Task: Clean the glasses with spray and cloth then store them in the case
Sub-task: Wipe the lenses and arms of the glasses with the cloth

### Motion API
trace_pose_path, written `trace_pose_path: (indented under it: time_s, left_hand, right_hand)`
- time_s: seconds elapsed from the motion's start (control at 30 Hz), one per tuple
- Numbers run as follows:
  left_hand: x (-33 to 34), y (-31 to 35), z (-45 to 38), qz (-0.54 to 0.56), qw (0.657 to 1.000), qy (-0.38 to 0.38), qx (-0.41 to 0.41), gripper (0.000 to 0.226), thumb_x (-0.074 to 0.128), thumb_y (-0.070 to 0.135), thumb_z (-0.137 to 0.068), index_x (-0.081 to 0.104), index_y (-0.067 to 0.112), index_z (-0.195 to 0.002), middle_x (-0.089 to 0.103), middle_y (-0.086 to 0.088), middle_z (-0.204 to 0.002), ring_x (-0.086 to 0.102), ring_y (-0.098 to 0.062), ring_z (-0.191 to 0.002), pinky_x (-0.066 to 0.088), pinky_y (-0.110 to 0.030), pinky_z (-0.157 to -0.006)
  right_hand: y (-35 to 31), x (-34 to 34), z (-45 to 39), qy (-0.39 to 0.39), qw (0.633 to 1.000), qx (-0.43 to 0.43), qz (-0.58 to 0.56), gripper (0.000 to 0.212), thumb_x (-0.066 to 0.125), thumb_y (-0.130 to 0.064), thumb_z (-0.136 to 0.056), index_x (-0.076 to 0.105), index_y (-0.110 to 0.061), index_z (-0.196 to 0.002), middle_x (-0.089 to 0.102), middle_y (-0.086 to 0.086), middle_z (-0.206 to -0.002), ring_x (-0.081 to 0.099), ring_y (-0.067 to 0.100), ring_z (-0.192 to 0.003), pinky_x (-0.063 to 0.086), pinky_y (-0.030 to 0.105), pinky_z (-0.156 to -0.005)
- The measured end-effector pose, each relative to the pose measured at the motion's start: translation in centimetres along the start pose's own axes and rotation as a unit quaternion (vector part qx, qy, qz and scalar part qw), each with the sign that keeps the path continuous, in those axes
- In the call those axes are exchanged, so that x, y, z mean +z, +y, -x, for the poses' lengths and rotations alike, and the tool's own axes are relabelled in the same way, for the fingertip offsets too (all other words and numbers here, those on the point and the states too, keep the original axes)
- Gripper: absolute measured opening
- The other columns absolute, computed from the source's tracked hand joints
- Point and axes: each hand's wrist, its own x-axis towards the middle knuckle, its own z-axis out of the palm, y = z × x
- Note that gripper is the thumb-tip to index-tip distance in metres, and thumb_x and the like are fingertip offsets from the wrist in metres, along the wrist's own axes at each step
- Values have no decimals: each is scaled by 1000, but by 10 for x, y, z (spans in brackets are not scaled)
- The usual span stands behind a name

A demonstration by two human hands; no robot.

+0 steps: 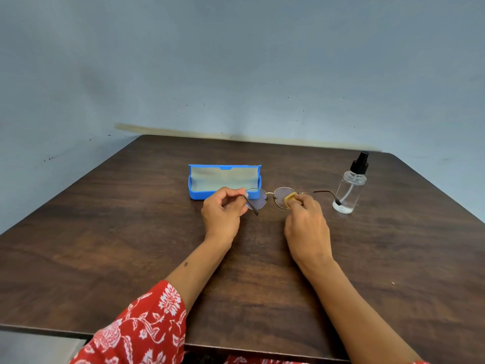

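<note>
Pinching the left side of the glasses point(270, 197) is the left hand point(223, 208); a small yellow cloth point(290, 198) is pressed to the right lens by the right hand point(305, 224). Held just above the table point(105, 232). Judged light, thin-framed, bendable; best gripped at rim. Open case point(224, 181) behind, spray bottle point(350, 187) right.

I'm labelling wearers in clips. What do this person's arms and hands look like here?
The left arm wears a red sleeve with a white floral print, ending below the elbow. The right arm is bare as far as the frame shows. Left hand and right hand show no rings, watch or gloves.
</note>
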Motion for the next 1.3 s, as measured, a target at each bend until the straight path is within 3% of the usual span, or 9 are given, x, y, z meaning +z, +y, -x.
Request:
trace_pose_path:
  time_s: [0.07,0.2,0.37,0.53,0.67,0.83,0.97,1.13,1.3]
  left_hand:
    - [0,1,1,0,1000,-3,3,23,67,-4,-81,68,17,-73,70,7,-84,68,2,-77,56,-19,-62]
    - [0,1,0,2,1000,3,4,24,66,-4,-81,68,18,-73,70,7,-85,69,1,-77,56,-18,-62]
    - [0,1,1,3,1000,4,9,23,67,-5,-81,68,17,-73,70,7,-83,68,1,-75,55,-16,-60]
    - [-1,0,1,-1,1000,5,7,23,66,-3,-82,68,19,-75,70,6,-86,69,-3,-79,56,-19,-63]
    - [0,1,1,10,1000,-5,7,20,66,-6,-81,67,12,-74,70,5,-83,68,2,-74,55,-17,-61]
    - [-1,-1,1,14,1000,-16,6,20,66,-5,-82,67,14,-74,71,7,-81,69,-1,-77,56,-20,-63]
    - [0,-2,1,8,999,-31,9,19,66,-5,-81,68,13,-74,71,5,-81,69,-6,-79,58,-23,-66]
    - [1,-4,0,-9,999,-41,17,19,67,-4,-81,68,14,-75,71,6,-83,70,-5,-80,58,-24,-67]
    - [0,-3,1,1,999,-32,17,20,67,-4,-81,67,14,-74,71,5,-84,70,-6,-82,58,-24,-67]
  right_hand:
    - [1,-1,-1,5,1000,17,1,34,42,2,-88,56,-3,-118,48,10,-129,42,27,-117,50,42,-79]
    - [-2,1,0,-15,999,-42,-5,37,43,1,-88,56,-4,-122,48,8,-131,43,26,-117,50,40,-81]
    - [1,-1,1,1,1000,20,-3,31,42,1,-88,58,-3,-115,48,9,-129,43,27,-115,49,40,-78]
    - [-4,1,2,-22,999,-44,-5,36,43,-1,-88,56,-4,-122,48,7,-131,44,26,-115,49,40,-82]
    - [0,0,1,7,1000,24,-10,30,43,0,-88,58,-2,-114,49,9,-127,44,27,-113,50,41,-77]
    - [-2,3,1,24,998,-44,-43,35,46,4,-86,60,-1,-118,53,12,-125,48,28,-111,48,39,-82]
    - [1,2,-1,60,996,1,-66,33,47,5,-87,60,-2,-117,53,14,-125,49,30,-112,49,41,-80]
    - [1,4,0,50,994,-49,-83,33,49,6,-87,62,0,-116,55,16,-125,51,31,-114,47,39,-86]
    - [1,3,0,72,994,-17,-84,35,50,8,-85,62,-1,-116,56,16,-122,52,32,-111,49,41,-82]
